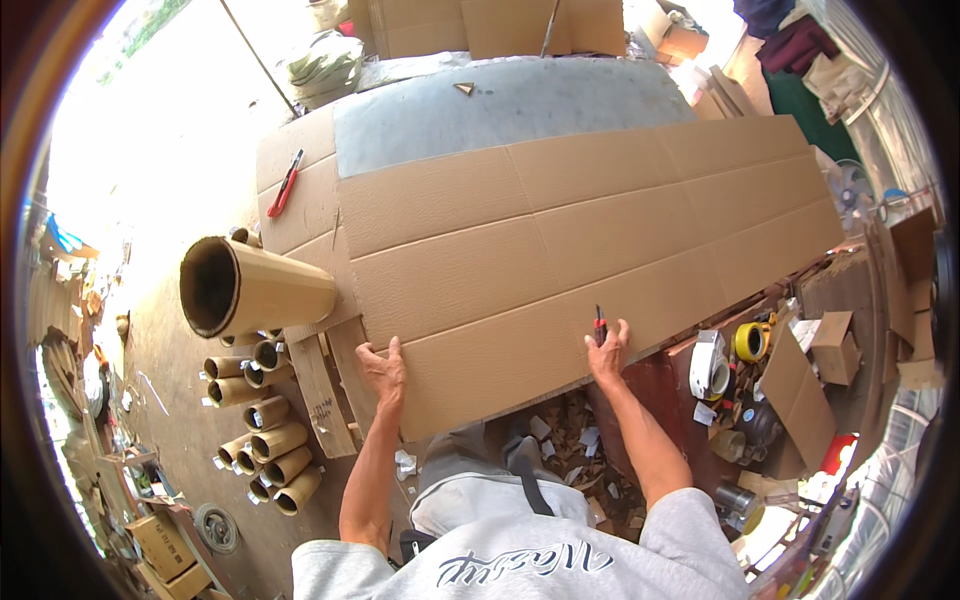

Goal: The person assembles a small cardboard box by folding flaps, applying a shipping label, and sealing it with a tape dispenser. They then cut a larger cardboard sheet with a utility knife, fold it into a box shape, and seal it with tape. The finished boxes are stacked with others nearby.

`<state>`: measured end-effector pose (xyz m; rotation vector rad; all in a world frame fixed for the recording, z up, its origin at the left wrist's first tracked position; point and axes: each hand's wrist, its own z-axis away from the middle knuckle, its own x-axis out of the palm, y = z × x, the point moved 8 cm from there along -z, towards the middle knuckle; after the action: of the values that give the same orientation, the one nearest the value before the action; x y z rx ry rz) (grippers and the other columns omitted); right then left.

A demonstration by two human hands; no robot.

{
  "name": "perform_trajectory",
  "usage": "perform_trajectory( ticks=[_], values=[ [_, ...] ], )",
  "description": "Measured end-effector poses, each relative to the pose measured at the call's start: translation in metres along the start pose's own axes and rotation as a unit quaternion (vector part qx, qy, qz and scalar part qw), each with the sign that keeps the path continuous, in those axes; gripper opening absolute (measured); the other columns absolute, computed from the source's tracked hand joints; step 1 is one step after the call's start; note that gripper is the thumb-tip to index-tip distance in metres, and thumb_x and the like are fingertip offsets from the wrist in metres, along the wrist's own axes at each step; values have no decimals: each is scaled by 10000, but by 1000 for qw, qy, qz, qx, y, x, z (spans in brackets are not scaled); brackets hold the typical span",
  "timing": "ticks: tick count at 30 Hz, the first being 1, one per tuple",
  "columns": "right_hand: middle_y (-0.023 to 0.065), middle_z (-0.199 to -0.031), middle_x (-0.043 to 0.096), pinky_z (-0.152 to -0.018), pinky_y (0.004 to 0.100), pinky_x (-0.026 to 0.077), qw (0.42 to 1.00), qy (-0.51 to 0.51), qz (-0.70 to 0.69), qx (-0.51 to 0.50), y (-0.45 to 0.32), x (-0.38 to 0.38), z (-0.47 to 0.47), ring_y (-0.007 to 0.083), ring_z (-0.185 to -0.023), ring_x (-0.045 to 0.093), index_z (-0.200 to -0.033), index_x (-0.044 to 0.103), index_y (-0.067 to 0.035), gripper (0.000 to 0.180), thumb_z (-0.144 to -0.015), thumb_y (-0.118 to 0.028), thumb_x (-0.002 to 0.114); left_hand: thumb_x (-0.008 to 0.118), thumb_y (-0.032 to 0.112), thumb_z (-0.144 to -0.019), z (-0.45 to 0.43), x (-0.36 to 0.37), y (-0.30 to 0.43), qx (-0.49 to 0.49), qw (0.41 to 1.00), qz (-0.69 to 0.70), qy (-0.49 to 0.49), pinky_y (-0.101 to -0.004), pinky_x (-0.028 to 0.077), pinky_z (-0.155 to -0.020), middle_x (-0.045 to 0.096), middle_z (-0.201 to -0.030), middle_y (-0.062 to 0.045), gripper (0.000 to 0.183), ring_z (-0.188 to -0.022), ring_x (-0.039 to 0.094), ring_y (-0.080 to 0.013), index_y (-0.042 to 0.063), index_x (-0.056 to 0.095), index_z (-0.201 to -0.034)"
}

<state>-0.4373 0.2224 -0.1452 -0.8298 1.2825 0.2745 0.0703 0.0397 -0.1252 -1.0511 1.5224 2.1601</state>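
Note:
A large creased corrugated cardboard sheet [465, 277] lies across the worktable before me, with its near edge close to my waist. My left hand [382, 371] grips the sheet's left edge near the front corner, thumb on top; the fingertips are partly hidden. Over the sheet's near part, my right hand [610, 351] holds a red-and-black utility knife [599, 327], its blade pointing away from me. A second red utility knife [285, 184] rests on a cardboard piece [300, 142] at the table's left end.
A wide cardboard tube [285, 289] stands at the table's left side, with several smaller tubes [281, 442] below. A small triangular piece [464, 88] lies on the grey tabletop [510, 105]. Tape rolls [750, 342] sit at right; cardboard scraps [577, 435] litter the floor.

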Motion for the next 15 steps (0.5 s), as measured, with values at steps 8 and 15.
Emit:
perform_trajectory(
  ticks=[8,15],
  values=[
    [202,-1657,306,-1226,535,340,999,-25,39,23,9,2,-66,455,-1508,322,-1209,738,-14,529,-809,-321,896,756,215,-964,-45,86,42,40,983,81,-162,-401,558,-766,746,-903,-132,283,-815,689,-221,-37,669,-1060],
    [197,-1678,263,-1247,534,309,999,-28,18,24,14,5,-62,449,-1533,275,-1237,738,-27,533,-818,-320,890,744,199,-965,-43,96,30,21,983,126,-132,-417,551,-749,747,-887,-174,248,-786,701,-269,-26,656,-1023]
  ],
)
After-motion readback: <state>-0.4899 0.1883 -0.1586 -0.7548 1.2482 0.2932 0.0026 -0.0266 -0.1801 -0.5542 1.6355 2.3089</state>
